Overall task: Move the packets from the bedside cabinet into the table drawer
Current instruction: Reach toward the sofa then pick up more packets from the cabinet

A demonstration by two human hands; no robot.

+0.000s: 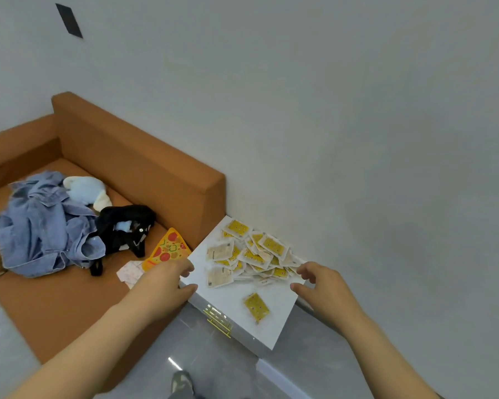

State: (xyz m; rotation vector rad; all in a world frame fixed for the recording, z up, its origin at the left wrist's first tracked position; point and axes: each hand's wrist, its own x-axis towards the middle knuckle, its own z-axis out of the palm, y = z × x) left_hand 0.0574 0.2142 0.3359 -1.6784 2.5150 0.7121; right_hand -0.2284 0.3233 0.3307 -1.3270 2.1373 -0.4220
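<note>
The packet pile (251, 254) lies on the white bedside cabinet (277, 315) top, toward the wall. My left hand (167, 280) is at the cabinet's left edge, fingers relaxed and parted, holding nothing; the pile lies near, at its 2 o'clock. My right hand (320, 292) is spread wide and empty, with the pile just beside its fingertips at 10 o'clock. One loose yellow packet (256, 307) lies at the pile's 6 o'clock, between both hands.

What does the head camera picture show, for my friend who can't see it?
A left hand and a right hand reach, empty, toward a heap of yellow packets on a white bedside cabinet. One packet lies apart, nearer; an orange sofa with clothes stands left.
</note>
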